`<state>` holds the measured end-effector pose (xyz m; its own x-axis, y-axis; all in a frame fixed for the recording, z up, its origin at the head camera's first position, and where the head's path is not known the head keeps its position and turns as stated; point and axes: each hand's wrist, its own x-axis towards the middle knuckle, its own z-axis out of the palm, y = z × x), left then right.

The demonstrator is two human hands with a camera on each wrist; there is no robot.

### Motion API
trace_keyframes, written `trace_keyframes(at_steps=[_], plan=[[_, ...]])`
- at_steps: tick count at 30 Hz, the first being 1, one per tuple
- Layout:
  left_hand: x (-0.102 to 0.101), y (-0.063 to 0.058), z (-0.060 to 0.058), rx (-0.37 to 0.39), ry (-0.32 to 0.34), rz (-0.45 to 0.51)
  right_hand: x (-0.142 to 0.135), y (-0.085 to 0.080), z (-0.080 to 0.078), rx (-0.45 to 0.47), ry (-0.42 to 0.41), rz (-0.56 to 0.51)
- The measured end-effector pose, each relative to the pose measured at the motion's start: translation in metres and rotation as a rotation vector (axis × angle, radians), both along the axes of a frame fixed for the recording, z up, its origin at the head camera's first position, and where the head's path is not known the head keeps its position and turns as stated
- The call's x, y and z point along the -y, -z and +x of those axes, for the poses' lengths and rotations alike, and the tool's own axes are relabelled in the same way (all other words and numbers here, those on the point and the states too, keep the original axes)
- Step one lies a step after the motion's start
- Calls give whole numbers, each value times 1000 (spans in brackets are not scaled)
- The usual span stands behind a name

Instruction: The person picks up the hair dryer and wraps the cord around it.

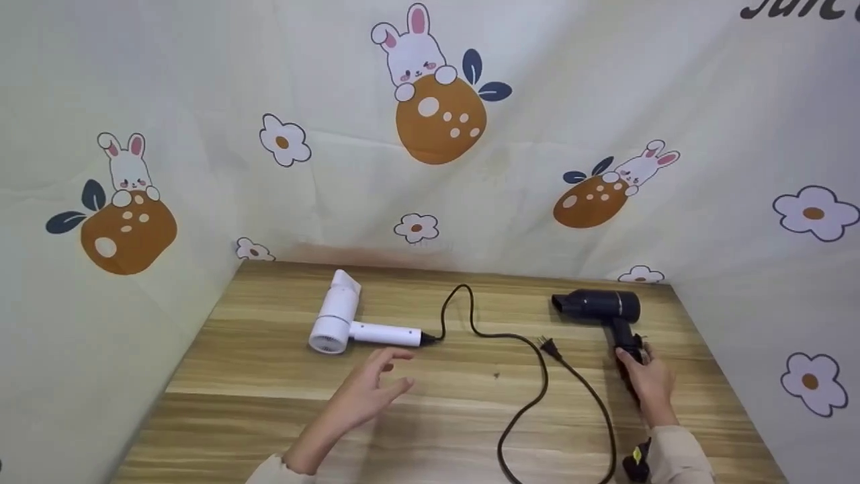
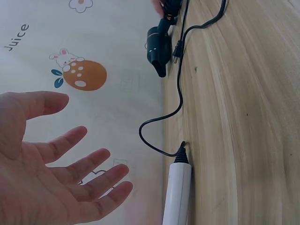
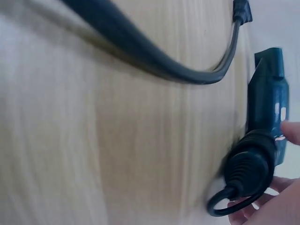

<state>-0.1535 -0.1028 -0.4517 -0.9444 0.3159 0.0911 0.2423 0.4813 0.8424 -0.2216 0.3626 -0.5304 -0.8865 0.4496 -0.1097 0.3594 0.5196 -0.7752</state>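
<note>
A white hair dryer lies on the wooden table at the left, its handle pointing right. My left hand hovers just in front of that handle, fingers spread and holding nothing; the left wrist view shows its palm beside the white handle. Over at the right, my right hand grips the handle of a black hair dryer, thumb on the near side. Its nozzle points left. In the right wrist view, a cord loop hangs at the handle's end, and my fingers are partly hidden behind it.
From the white dryer a black cord snakes across the table toward the front edge and back to its two-pin plug. A black piece with a yellow tag lies by the right sleeve. Printed fabric walls the table's back and sides.
</note>
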Motion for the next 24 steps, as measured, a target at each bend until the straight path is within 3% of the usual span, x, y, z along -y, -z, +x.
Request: trace_keyframes(at_steps=[6, 11, 15, 19, 24], plan=[[0, 3, -4, 5, -2, -7, 12, -13, 5, -90, -79, 79], [2, 8, -11, 29, -9, 3, 36, -23, 16, -187, -206, 86], [6, 16, -21, 26, -31, 34, 57, -27, 29, -209, -318, 120], [14, 24, -35, -32, -139, 51, 76, -28, 44, -211, -408, 167], [32, 32, -57, -124, -369, -31, 94, -27, 60, -242, -474, 165]])
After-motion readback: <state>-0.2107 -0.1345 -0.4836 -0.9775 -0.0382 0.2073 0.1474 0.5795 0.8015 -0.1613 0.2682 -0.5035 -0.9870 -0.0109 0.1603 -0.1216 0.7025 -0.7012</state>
